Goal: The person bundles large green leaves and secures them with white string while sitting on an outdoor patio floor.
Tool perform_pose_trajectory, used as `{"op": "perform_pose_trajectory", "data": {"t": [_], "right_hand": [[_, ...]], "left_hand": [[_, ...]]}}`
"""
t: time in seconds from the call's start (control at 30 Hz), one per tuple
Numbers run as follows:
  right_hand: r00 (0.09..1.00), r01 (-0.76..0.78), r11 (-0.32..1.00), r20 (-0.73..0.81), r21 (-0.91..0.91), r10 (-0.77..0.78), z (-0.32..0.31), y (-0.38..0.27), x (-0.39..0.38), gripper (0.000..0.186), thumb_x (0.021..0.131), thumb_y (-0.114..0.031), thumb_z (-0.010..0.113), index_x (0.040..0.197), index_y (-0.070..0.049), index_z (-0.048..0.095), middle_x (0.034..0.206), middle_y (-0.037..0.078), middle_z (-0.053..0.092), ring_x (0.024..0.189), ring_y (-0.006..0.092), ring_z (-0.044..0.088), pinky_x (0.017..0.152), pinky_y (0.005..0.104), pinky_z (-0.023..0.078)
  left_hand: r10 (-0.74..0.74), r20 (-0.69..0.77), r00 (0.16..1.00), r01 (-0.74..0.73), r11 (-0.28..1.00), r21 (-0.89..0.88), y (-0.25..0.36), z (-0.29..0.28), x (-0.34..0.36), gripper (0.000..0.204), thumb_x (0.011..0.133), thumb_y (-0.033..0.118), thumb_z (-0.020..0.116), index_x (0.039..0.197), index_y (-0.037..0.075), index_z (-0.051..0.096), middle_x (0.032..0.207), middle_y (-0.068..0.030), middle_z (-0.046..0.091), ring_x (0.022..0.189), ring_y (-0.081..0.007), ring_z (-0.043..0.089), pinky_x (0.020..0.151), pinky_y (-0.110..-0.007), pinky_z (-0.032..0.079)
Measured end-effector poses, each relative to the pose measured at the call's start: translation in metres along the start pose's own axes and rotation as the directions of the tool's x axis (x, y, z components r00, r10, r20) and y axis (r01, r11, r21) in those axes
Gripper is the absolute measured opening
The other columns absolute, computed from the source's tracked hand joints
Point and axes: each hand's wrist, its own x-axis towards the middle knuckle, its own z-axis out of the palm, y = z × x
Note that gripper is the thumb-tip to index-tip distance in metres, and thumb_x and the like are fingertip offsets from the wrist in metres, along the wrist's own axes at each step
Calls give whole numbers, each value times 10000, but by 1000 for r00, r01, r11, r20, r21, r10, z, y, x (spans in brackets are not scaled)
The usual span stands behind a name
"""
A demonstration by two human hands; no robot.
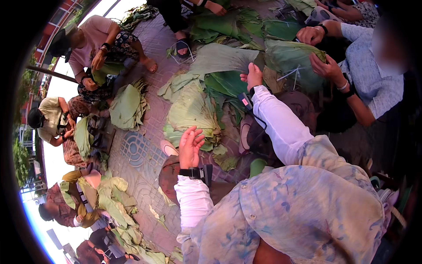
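Observation:
My right hand (252, 78) is stretched forward, its fingers pinched on the edge of a wide grey-green lotus leaf (217, 59). That leaf spreads out to the left of the hand, over other leaves. My left hand (190, 147) is raised palm-up with its fingers apart and nothing in it. Just beyond the left hand lies a pile of pale yellow-green lotus leaves (189, 112) on the ground. Darker green leaves (226, 83) lie between this pile and my right hand.
At right a co-worker holds a folded leaf bundle (292, 59) with white ties (295, 72). Other people sit at left, handling leaves. A leaf stack (129, 108) and a long leaf heap (121, 207) lie on the paving (143, 149). More leaves (220, 24) lie at the far side.

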Motion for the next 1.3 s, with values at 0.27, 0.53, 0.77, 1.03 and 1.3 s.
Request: {"op": "perform_pose_trajectory", "data": {"t": [0.27,0.53,0.77,1.03,1.3], "right_hand": [[727,-657,736,-400,-165,558,-54,75,-4,316,876,-302,359,1068,-68,449,745,129,582,512,214,569,401,329,466],[789,-563,814,-385,-143,478,-33,95,-18,432,847,-140,376,1274,-151,309,880,137,573,564,213,599,425,306,478],[841,-457,888,-302,49,450,-95,130,60,358,838,-146,419,1185,-94,349,960,155,517,753,294,597,594,370,517],[760,-617,773,-366,-148,537,-118,152,51,330,819,-173,455,1138,-109,400,947,109,517,767,261,576,597,368,495],[817,-576,759,-174,-303,550,-84,132,44,303,801,-199,492,1092,-124,450,933,63,517,781,227,554,599,366,472]], "left_hand": [[-24,-51,998,28,997,71,-1,2,2,295,867,182,472,1127,45,449,990,-96,567,787,-156,578,653,-260,477],[-25,-99,995,32,997,73,-8,-16,-6,288,863,193,479,1117,59,462,986,-82,570,771,-134,575,648,-244,470],[-24,-26,999,29,979,203,6,5,10,266,865,205,456,1089,63,477,935,-37,570,730,-91,542,621,-212,438],[31,-93,995,-16,986,166,-23,-10,3,279,849,208,450,1082,59,480,924,-36,558,695,-84,510,589,-218,431],[35,-121,992,-13,983,183,-37,-15,18,316,756,195,542,1044,74,498,835,-19,573,630,-94,526,525,-222,414]]}}
